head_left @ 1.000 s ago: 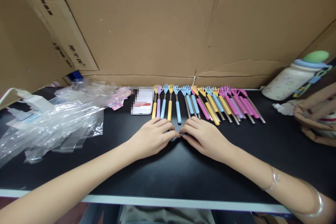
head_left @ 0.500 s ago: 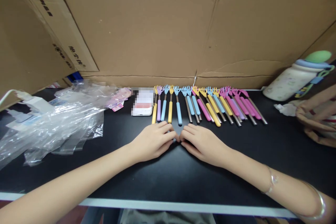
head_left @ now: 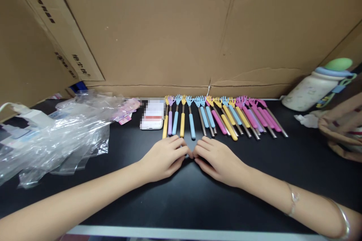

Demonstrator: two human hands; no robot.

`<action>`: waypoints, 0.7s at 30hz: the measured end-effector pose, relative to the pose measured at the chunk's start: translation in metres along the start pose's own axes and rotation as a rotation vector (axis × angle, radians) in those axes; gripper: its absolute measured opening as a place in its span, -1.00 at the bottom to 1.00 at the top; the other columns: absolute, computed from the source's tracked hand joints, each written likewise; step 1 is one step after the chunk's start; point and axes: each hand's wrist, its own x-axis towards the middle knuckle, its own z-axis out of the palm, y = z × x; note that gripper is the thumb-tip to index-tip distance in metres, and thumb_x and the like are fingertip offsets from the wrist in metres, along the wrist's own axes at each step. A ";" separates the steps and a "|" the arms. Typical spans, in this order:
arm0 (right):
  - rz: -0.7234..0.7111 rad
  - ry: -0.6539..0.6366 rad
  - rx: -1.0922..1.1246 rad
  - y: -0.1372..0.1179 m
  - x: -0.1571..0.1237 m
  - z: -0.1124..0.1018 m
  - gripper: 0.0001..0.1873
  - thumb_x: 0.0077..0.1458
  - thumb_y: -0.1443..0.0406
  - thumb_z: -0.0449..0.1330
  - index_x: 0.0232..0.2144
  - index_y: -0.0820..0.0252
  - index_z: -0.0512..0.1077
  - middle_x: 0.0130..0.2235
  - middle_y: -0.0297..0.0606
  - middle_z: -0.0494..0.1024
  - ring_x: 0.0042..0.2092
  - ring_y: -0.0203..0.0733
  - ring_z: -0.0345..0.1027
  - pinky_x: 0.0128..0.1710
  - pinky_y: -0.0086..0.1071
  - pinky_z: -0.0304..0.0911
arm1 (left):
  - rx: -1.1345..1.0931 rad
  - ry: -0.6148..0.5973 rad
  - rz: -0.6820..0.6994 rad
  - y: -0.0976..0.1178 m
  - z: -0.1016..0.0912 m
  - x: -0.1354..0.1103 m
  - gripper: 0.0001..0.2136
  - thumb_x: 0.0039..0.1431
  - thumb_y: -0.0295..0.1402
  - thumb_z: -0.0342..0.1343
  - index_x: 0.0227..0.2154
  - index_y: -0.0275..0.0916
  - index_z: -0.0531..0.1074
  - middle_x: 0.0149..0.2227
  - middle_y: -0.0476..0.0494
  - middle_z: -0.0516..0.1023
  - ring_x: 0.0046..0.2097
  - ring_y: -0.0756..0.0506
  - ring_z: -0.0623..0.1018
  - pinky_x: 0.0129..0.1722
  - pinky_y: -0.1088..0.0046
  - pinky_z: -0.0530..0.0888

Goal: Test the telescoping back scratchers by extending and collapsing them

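Backscratchers (head_left: pixel 228 114) lay set out in a row, none visibly lifted; our left hand (head_left: pixel 164 159) and right hand (head_left: pixel 220 160) curled, fingertips close together, pinching what, we couldn't tell.

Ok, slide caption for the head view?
Left hand and right hand close together before colourful claw-headed sticks on a black table.

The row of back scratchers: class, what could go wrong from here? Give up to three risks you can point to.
1. The back scratchers on the right lie crowded and overlapping, so lifting one might drag its neighbours.
2. The left hand is close to the lower ends of the yellow handles; a forward slip could nudge them askew.
3. The phone lies right beside the leftmost scratcher, so it could get bumped.
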 end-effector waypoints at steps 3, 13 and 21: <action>-0.008 0.014 -0.027 0.000 0.000 0.001 -0.82 0.18 0.37 -0.08 -0.38 0.22 0.30 -0.37 -0.24 0.34 -0.30 -0.24 0.12 -0.31 -0.38 0.07 | 0.003 -0.009 -0.001 -0.001 0.001 0.000 -0.80 0.19 -0.48 -0.17 -0.23 -0.20 0.33 -0.27 -0.11 0.38 -0.21 -0.08 0.34 -0.25 0.42 0.31; -0.016 0.018 -0.046 0.002 -0.001 0.001 -0.82 0.17 0.37 -0.09 -0.36 0.22 0.31 -0.34 -0.25 0.35 -0.26 -0.23 0.14 -0.23 -0.33 0.04 | -0.018 -0.028 0.025 0.000 -0.001 0.002 -0.82 0.17 -0.51 -0.15 -0.25 -0.22 0.31 -0.25 -0.11 0.38 -0.22 -0.08 0.33 -0.23 0.41 0.31; -0.041 0.002 -0.076 0.003 -0.001 -0.001 -0.81 0.17 0.37 -0.08 -0.35 0.22 0.32 -0.32 -0.24 0.36 -0.25 -0.23 0.14 -0.21 -0.32 0.04 | -0.009 -0.028 0.034 0.000 -0.002 0.002 -0.82 0.19 -0.50 -0.16 -0.24 -0.22 0.32 -0.22 -0.11 0.38 -0.20 -0.07 0.33 -0.22 0.42 0.31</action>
